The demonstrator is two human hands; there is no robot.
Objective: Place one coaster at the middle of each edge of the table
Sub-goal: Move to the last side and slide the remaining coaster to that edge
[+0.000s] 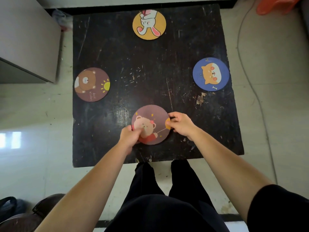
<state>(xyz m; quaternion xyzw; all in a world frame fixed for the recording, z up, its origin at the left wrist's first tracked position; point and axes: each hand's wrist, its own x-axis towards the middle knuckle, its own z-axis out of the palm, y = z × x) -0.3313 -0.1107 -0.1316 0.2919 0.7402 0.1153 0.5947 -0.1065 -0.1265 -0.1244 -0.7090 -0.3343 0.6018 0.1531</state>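
A square black table (142, 77) carries round picture coasters. A yellow rabbit coaster (149, 25) lies at the far edge's middle. A brown bear coaster (92, 84) lies at the left edge and a blue dog coaster (211, 74) at the right edge. Near the front edge is a mauve coaster with a pink bear (151, 122). My left hand (129, 137) pinches its lower left rim. My right hand (181, 124) pinches its right rim. I cannot tell whether this coaster rests flat on the table or is slightly lifted.
A grey cabinet (28, 41) stands left of the table on the pale tiled floor. A cable (250, 84) runs along the floor on the right. My legs in black trousers (163, 190) stand at the table's front edge. Dark objects (25, 211) sit at the lower left.
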